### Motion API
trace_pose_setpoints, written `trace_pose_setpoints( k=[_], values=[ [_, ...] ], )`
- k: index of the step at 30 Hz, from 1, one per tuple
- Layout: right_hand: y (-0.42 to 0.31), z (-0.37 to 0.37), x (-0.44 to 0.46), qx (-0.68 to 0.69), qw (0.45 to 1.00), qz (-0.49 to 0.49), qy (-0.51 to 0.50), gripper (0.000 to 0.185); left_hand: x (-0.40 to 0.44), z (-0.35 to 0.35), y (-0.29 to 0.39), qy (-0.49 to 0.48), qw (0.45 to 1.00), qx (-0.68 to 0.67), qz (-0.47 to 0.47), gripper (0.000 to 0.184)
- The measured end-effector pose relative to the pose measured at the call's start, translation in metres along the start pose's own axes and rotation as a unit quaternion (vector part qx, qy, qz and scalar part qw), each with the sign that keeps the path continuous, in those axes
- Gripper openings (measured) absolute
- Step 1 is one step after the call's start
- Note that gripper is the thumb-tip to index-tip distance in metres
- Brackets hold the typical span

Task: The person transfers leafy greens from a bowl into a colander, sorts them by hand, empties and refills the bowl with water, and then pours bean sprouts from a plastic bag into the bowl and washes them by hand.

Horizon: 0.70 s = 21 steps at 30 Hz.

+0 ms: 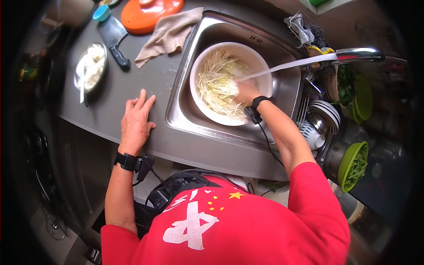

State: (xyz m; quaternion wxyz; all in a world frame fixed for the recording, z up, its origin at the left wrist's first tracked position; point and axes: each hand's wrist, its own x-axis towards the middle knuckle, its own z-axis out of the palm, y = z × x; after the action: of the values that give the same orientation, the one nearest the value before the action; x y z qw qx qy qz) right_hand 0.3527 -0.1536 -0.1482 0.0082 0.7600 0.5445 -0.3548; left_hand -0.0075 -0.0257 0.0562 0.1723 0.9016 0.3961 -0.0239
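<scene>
My left hand [136, 119] lies flat on the grey countertop, left of the sink, its fingers spread and holding nothing. A white basin [267, 90] stands in the steel sink [282, 110] with a heap of pale, thin bean sprouts [216, 84] inside. My right hand [248, 92] reaches into the basin at its right side, among the sprouts. Its fingers are hidden by the sprouts and water, so I cannot see whether they grip any. A stream of water [287, 66] runs from the faucet [357, 55] into the basin beside this hand.
Left on the counter are a cleaver [114, 37], a metal dish of white chunks [95, 66], a beige cloth [170, 35] and an orange lid [150, 15]. Right of the sink stand a rack with bowls [324, 112] and a green basket of green vegetables [353, 165].
</scene>
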Motion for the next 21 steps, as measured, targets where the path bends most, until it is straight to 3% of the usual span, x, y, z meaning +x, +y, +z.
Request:
trace_pose_setpoints(
  k=[3,4,6,9,11,12,15,16,19,21],
  values=[
    [0.007,0.001,0.019,0.057,0.996,0.063,0.012,0.092,0.000,0.004,-0.005,0.000,1.000,-0.002,-0.005,0.091],
    [-0.017,-0.008,0.012,0.094,0.992,0.082,-0.034,0.090,0.000,0.004,-0.005,-0.001,1.000,-0.001,-0.006,0.091],
    [-0.055,-0.007,-0.022,0.031,0.998,0.049,-0.022,0.092,0.000,0.004,-0.004,0.000,1.000,-0.003,-0.005,0.092],
    [-0.028,0.015,-0.026,-0.034,0.997,-0.021,0.062,0.082,-0.001,0.004,-0.004,0.003,1.000,0.000,-0.002,0.092],
    [-0.007,0.011,-0.005,0.046,0.997,-0.006,0.054,0.073,0.000,0.003,-0.005,0.000,1.000,-0.001,-0.004,0.093],
    [-0.012,0.003,-0.003,0.043,0.995,0.033,0.085,0.060,-0.001,0.003,-0.005,-0.002,1.000,-0.002,-0.005,0.093],
    [-0.004,-0.012,-0.007,0.116,0.984,0.025,0.129,0.052,-0.001,0.003,-0.004,0.014,1.000,-0.014,0.006,0.085],
    [0.001,-0.023,-0.010,0.117,0.988,0.014,0.101,0.044,-0.001,0.004,-0.005,0.015,1.000,-0.016,0.002,0.086],
    [0.003,-0.040,-0.034,0.342,0.934,-0.019,0.106,0.031,-0.001,0.004,-0.005,0.012,1.000,-0.020,-0.006,0.087],
    [0.001,-0.048,-0.046,0.439,0.895,0.008,0.079,0.030,-0.001,0.004,-0.005,0.015,1.000,-0.017,-0.004,0.087]
  ],
)
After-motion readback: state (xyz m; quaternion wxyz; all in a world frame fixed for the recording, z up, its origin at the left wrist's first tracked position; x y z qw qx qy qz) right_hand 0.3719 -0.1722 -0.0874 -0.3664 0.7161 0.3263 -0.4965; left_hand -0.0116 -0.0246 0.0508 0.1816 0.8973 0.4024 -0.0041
